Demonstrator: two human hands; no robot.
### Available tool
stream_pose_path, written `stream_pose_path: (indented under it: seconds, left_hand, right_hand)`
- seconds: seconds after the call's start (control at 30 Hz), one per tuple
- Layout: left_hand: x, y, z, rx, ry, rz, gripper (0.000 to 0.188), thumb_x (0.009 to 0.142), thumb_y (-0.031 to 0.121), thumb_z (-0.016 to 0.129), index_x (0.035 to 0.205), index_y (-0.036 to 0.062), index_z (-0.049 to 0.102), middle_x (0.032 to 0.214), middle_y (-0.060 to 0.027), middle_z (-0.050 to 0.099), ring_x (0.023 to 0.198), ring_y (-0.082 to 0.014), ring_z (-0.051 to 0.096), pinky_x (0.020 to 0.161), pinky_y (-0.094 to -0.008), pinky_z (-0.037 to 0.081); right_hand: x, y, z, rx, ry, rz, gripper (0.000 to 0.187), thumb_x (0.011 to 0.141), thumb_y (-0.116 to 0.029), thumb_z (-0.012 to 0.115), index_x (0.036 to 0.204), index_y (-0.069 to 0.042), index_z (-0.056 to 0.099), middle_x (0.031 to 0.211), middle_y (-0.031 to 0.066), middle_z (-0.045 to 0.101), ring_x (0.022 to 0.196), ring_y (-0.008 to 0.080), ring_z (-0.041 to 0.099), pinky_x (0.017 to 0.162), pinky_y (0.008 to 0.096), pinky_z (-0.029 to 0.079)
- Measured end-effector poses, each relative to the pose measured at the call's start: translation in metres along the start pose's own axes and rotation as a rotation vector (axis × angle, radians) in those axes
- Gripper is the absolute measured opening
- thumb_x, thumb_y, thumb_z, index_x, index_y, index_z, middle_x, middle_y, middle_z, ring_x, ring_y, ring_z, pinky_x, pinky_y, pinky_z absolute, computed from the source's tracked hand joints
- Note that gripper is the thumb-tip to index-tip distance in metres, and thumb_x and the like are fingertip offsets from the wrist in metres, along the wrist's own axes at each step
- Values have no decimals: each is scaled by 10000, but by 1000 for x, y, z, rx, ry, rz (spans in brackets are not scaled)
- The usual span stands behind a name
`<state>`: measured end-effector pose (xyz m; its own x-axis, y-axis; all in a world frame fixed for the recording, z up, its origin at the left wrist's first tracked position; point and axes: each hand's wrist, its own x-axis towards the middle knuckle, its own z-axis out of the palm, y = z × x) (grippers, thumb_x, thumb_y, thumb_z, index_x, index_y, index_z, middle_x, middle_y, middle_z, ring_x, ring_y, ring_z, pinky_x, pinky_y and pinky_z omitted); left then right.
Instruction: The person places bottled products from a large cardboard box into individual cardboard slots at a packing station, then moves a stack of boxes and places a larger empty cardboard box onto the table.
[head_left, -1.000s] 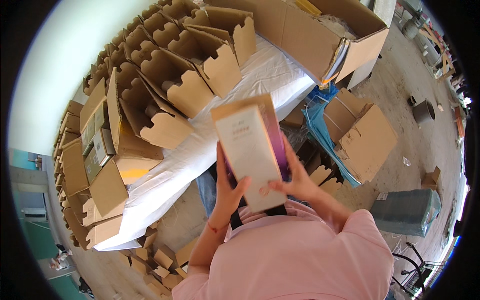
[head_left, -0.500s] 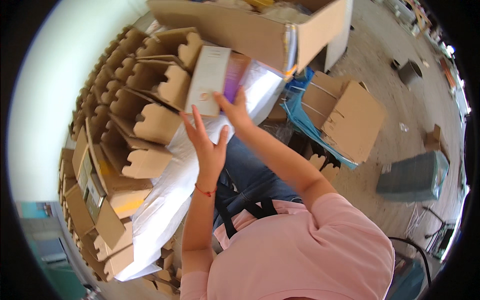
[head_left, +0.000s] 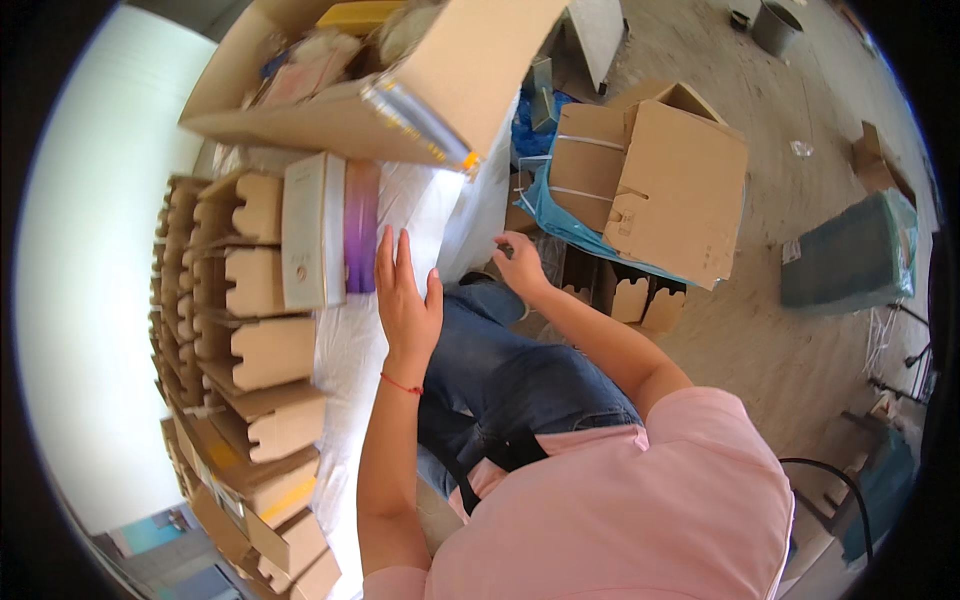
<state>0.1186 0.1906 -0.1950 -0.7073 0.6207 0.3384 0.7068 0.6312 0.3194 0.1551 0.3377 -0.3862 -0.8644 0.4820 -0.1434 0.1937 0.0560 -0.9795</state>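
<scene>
My left hand (head_left: 406,312) is raised over a white plastic sheet (head_left: 425,195), its fingers stretched and apart, with nothing in it. Just left of its fingertips stand a white carton (head_left: 312,235) and a purple carton (head_left: 361,225), side by side against the rows of notched cardboard pieces (head_left: 262,285). A small gap separates this hand from the purple carton. Further right, my right hand (head_left: 522,268) hovers above the floor beside the sheet's edge. Its fingers are loosely bent and apart, and I see nothing held in them.
A large open cardboard box (head_left: 300,115) holding mixed items stands at the far left. To the right, strapped flat cardboard (head_left: 675,190) lies on blue sheeting (head_left: 560,215). A wrapped teal block (head_left: 850,250) and a grey bucket (head_left: 775,28) are on the floor.
Both hands have come away from the white carton, the right one moving off to the right. The cartons now stand beside the notched cardboard. The whole view has turned.
</scene>
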Motion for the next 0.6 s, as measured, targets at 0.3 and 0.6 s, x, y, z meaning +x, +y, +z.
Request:
stream_pose_path:
  seconds: [0.3, 0.6]
  left_hand:
    - [74, -77, 63, 453, -421, -54, 585, 801, 294, 621, 1207, -86, 438, 1250, -288, 435, 1188, -419, 373, 1022, -459, 269]
    - [78, -64, 66, 311, -615, -127, 498, 900, 350, 504, 1102, -105, 518, 1110, -299, 529, 1031, -430, 495, 928, -457, 356]
  right_hand:
    - [101, 136, 41, -457, -45, 483, 398, 825, -245, 554, 1143, -7, 526, 1208, 178, 498, 1122, 333, 474, 950, 431, 386]
    - [177, 250, 100, -370, 135, 533, 437, 867, -292, 476, 1223, -39, 475, 1287, 182, 445, 1166, 338, 441, 969, 427, 373]
